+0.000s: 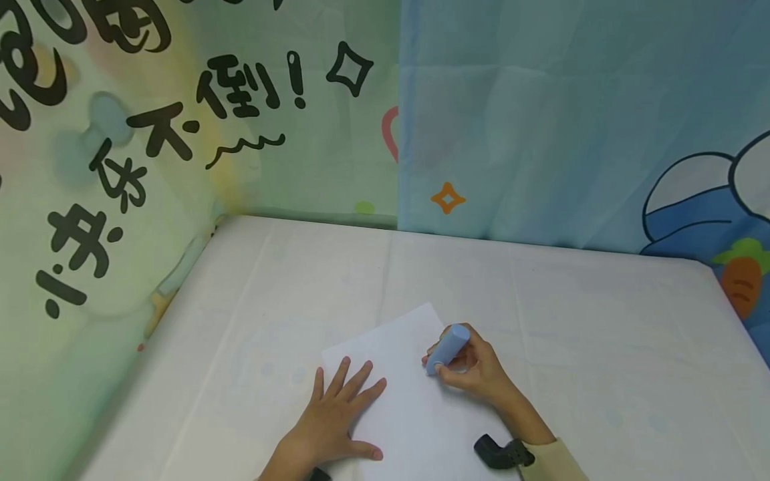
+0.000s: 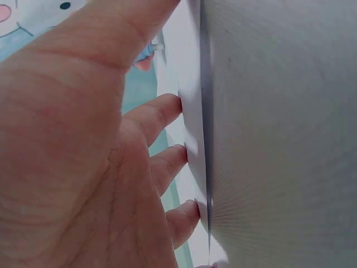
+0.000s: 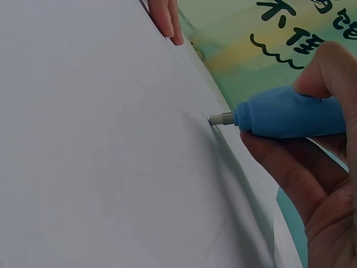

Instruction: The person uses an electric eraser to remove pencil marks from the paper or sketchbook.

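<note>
A blue electric eraser (image 1: 450, 346) is pinched between the thumb and fingers of my right hand (image 1: 481, 371), tilted over the white sheet of paper (image 1: 415, 407). In the right wrist view, the pale tip of the electric eraser (image 3: 293, 114) meets the paper (image 3: 111, 139), beside faint dark marks. My left hand (image 1: 329, 421) lies on the left part of the sheet with fingers spread. In the left wrist view, the fingertips of my left hand (image 2: 83, 134) touch the paper's surface, and the thumb stretches across the top.
The sheet lies at an angle on a table with a white cloth (image 1: 289, 300). A green printed curtain (image 1: 337, 153) with black lettering stands at the left and back, and a blue curtain (image 1: 541, 133) at the back right. A black band (image 1: 504, 453) sits on the right wrist.
</note>
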Tool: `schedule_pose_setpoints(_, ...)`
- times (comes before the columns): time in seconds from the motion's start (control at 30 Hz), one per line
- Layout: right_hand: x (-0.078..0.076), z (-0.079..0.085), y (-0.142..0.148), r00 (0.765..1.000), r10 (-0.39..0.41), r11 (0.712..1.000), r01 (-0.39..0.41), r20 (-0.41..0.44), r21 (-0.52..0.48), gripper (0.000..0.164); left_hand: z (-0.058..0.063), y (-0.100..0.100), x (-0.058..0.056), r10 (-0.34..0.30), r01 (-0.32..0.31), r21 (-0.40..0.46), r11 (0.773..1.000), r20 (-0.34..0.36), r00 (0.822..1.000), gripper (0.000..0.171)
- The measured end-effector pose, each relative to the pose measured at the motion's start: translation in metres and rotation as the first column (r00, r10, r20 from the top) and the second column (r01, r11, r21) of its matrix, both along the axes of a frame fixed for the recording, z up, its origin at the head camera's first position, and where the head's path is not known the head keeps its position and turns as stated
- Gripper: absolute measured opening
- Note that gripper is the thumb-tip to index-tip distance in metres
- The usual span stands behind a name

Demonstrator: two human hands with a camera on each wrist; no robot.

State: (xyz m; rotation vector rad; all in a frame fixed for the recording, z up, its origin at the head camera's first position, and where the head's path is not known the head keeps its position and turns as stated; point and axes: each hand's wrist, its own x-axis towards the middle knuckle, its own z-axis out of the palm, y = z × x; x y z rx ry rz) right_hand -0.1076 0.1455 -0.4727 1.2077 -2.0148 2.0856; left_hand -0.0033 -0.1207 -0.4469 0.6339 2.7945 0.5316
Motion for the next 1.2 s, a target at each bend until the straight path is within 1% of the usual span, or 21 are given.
schedule_pose_setpoints(0.13, -0.0005, 0.0012, -0.0006, 1.0, 0.004, 1.0, -0.005, -0.008, -0.024, 0.044, -0.0001, 0.0001, -0.0002, 0.003, -0.003, -0.009, 1.0, 0.002, 1.0, 0.097)
schedule_pose_setpoints(0.4, -0.0009, 0.0008, -0.0004, 1.0, 0.014, 1.0, -0.014, -0.008, -0.02, 0.044, 0.0014, -0.0001, -0.0006, 0.0, 0.0, -0.011, 1.0, -0.01, 1.0, 0.097)
schedule_pose_setpoints(0.57, -0.0003, 0.0014, -0.0003, 1.0, 0.017, 1.0, -0.017, -0.011, -0.02, 0.044, 0.0011, 0.0003, -0.0008, 0.003, -0.003, -0.018, 1.0, 0.001, 1.0, 0.097)
schedule_pose_setpoints(0.8, 0.0019, 0.0016, 0.0005, 1.0, -0.023, 0.999, 0.023, 0.014, 0.03, 0.044, 0.0011, 0.0003, -0.0004, 0.002, -0.002, -0.002, 1.0, 0.008, 1.0, 0.097)
schedule_pose_setpoints(1.03, 0.0023, 0.0005, 0.0013, 0.999, -0.03, 0.999, 0.03, 0.022, 0.041, 0.044, -0.0003, 0.0014, -0.0009, 0.007, -0.006, -0.03, 1.0, 0.011, 1.0, 0.097)
schedule_pose_setpoints(1.2, 0.0032, -0.0005, 0.0018, 0.998, -0.055, 0.995, 0.051, 0.044, 0.088, 0.044, -0.0015, 0.0017, -0.0013, 0.009, -0.009, -0.041, 0.999, 0.007, 1.0, 0.097)
